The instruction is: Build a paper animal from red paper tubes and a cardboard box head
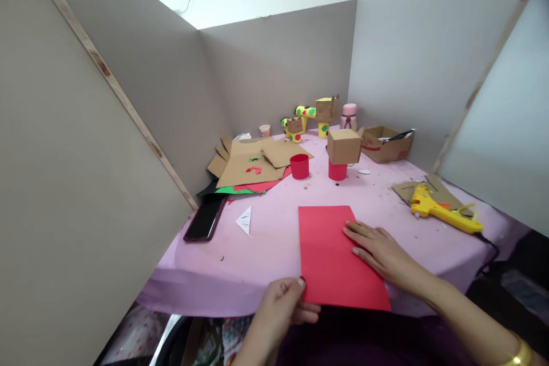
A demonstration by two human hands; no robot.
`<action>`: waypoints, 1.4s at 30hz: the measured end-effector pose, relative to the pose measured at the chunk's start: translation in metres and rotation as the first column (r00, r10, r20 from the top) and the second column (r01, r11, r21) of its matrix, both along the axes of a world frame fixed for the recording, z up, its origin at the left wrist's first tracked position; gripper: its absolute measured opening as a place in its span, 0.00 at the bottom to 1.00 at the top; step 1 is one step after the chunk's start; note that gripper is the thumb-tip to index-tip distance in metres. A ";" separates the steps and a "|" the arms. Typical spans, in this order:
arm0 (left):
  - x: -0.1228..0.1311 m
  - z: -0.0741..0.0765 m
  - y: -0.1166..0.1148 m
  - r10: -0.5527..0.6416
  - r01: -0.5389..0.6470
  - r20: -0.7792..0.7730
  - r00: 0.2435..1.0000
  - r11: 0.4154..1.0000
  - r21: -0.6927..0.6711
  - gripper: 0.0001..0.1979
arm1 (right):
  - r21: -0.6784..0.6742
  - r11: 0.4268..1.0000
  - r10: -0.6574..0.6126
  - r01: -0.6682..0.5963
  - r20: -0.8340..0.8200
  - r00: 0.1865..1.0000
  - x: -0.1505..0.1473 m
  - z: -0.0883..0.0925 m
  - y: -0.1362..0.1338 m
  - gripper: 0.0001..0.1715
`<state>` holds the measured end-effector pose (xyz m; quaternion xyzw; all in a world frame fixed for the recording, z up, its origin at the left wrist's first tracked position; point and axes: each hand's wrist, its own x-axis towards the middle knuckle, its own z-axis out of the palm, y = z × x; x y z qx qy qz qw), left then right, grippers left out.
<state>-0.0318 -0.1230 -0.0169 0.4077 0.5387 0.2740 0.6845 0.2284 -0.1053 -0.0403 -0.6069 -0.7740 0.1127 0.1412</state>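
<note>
A sheet of red paper (328,257) lies at the table's front edge, its near end reaching slightly over. At its lower left corner my left hand (285,300) pinches the paper, thumb on top and fingers underneath. My right hand (380,251) rests flat on the sheet's right side with fingers stretched out. Beyond the sheet stand a red paper cup shape (299,167) and a small cardboard box (344,146) set on a red cylinder (337,170). Left of the sheet lies a white paper triangle (245,221).
A yellow glue gun (444,214) lies on cardboard at the right. A phone (206,218) and stacked cardboard (244,166) are on the left. Farther back are yellow spotted paper figures (305,112), a pink bottle (349,116) and an open box (386,147). Grey partitions (278,63) surround the table.
</note>
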 end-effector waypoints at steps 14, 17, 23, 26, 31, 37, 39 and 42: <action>0.038 0.022 0.118 -0.071 0.132 -0.205 0.976 0.945 0.299 0.11 | 0.033 0.998 0.051 -0.049 -0.054 0.997 -0.003 0.018 0.025 0.29; 0.037 0.015 0.129 -0.019 0.123 -0.272 0.962 0.920 0.371 0.12 | 0.046 0.998 0.043 -0.041 -0.059 0.997 -0.008 0.017 0.034 0.31; 0.031 -0.001 0.127 0.082 0.192 -0.430 0.899 0.809 0.556 0.13 | -0.023 0.991 0.131 -0.132 -0.047 0.990 -0.019 0.011 0.036 0.30; 0.026 0.000 0.115 0.116 0.310 -0.506 0.854 0.669 0.675 0.18 | -0.039 0.990 0.134 -0.136 -0.034 0.990 -0.019 0.010 0.035 0.30; 0.011 0.005 0.098 -0.022 0.616 -0.676 0.737 0.435 0.657 0.17 | -0.046 0.989 0.136 -0.137 -0.022 0.990 -0.018 0.008 0.035 0.31; 0.000 0.008 0.093 -0.088 0.786 -0.813 0.576 0.335 0.520 0.22 | -0.050 0.990 0.128 -0.129 -0.012 0.992 -0.020 0.012 0.035 0.31; -0.001 0.010 0.093 -0.102 0.813 -0.834 0.541 0.317 0.489 0.25 | -0.052 0.990 0.130 -0.130 -0.005 0.991 -0.019 0.014 0.035 0.30; -0.002 0.012 0.094 -0.127 0.839 -0.853 0.506 0.301 0.453 0.27 | -0.053 0.990 0.133 -0.132 0.004 0.991 -0.020 0.018 0.034 0.30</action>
